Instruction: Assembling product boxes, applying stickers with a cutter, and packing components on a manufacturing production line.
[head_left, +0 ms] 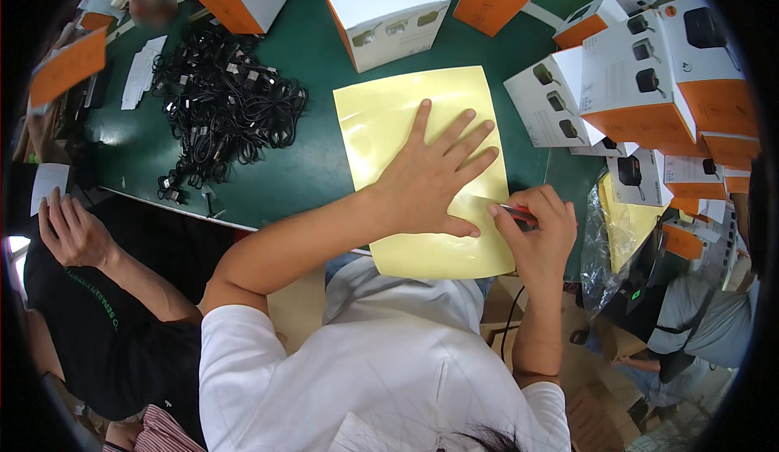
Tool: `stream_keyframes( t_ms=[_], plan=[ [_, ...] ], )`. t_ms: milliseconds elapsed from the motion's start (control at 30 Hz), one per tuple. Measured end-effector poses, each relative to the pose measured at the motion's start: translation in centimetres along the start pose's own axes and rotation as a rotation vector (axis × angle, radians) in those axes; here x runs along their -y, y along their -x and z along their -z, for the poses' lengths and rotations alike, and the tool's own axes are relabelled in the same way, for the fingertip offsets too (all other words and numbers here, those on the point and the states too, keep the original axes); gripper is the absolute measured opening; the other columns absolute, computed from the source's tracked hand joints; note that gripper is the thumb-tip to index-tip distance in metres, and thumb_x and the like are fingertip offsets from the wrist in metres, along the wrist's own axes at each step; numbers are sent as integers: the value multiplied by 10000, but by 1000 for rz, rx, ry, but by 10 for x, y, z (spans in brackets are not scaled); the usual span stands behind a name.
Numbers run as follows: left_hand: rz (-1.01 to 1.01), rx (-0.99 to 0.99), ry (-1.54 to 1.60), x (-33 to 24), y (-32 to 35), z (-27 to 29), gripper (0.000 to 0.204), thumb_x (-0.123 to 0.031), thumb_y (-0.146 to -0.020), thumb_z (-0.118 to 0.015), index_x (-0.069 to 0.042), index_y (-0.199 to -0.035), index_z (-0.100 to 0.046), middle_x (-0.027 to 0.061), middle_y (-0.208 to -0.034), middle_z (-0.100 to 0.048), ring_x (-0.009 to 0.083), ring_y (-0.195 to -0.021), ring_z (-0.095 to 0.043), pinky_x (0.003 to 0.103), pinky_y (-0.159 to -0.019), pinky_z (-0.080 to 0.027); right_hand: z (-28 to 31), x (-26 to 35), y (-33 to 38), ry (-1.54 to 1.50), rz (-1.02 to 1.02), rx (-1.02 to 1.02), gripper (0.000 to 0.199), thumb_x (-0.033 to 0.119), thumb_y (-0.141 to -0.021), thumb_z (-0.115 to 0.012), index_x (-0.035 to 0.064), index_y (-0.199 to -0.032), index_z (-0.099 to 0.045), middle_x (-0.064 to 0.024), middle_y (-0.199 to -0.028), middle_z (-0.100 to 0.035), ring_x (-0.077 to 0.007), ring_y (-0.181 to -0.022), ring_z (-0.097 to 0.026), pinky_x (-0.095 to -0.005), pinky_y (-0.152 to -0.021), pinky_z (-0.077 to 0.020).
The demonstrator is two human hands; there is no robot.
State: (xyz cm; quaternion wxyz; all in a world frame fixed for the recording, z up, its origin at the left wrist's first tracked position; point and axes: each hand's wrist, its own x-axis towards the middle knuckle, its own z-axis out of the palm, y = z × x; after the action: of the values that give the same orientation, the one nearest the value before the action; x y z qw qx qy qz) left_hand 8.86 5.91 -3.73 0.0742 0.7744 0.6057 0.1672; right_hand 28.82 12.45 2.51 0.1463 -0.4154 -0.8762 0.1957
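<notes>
A glossy yellow sheet [381, 127] lies on the green table in front of me, its lower end reaching past the near edge. My left hand [430, 172] rests flat on it, fingers spread. At the sheet's right side my right hand [540, 225] is closed round a red and black utility knife [519, 216]. The knife's thin tip points left over the sheet, toward my left thumb. Whether the tip touches the sheet, I cannot tell.
A heap of black cables [227, 99] lies at the left. White and orange boxes [389, 22] stand at the back, more [641, 71] are stacked at the right. Clear plastic wrapping [604, 249] hangs at the right edge. A co-worker's hand [77, 229] is at the far left.
</notes>
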Motion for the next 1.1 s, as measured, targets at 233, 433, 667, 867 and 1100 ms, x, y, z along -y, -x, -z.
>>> stream_keyframes(
  t_ms=[233, 433, 667, 867, 1100],
  plan=[
    [-34, -295, 99, 9, 4, 45, 666, -413, -849, -715, -131, -1421, -525, 205, -1600, -368, 419, -1489, -323, 682, -1185, -184, 17, -20, 16, -363, -107, -221, 214, 102, -734, -862, 62, -808, -665, -53, -819, -633, -202, -760, -577, -332, -751, -395],
    [262, -300, -46, 104, -11, 161, 616, -208, -864, -713, -104, -1440, -522, 225, -1462, -488, 440, -1379, -442, 517, -1165, -350, 21, -36, 26, -525, -165, -220, 209, 16, -737, -849, 25, -843, -669, -70, -866, -636, -200, -792, -573, -330, -728, -446],
    [92, -380, 29, 136, 2, 99, 613, -224, -838, -800, -258, -1413, -591, 186, -1585, -328, 371, -1305, -525, 429, -1009, -519, 18, -27, 35, -553, -132, -260, 195, 24, -753, -848, 17, -842, -674, -77, -889, -635, -185, -813, -577, -296, -684, -481],
    [172, -733, 217, 103, -9, 84, 375, -155, -822, -834, -110, -1185, -751, 162, -1413, -590, 334, -1220, -600, 384, -993, -491, 22, -18, 37, -608, -132, -224, 184, 16, -742, -839, 27, -829, -677, -74, -889, -640, -195, -800, -575, -309, -704, -464],
    [-90, -650, 241, 31, 28, 91, 383, -115, -767, -841, -93, -1138, -749, 142, -1325, -675, 352, -1163, -624, 468, -997, -488, 37, 9, 34, -573, -67, -317, 210, 38, -699, -860, 59, -819, -688, -49, -854, -645, -185, -742, -558, -313, -726, -395]
  ],
)
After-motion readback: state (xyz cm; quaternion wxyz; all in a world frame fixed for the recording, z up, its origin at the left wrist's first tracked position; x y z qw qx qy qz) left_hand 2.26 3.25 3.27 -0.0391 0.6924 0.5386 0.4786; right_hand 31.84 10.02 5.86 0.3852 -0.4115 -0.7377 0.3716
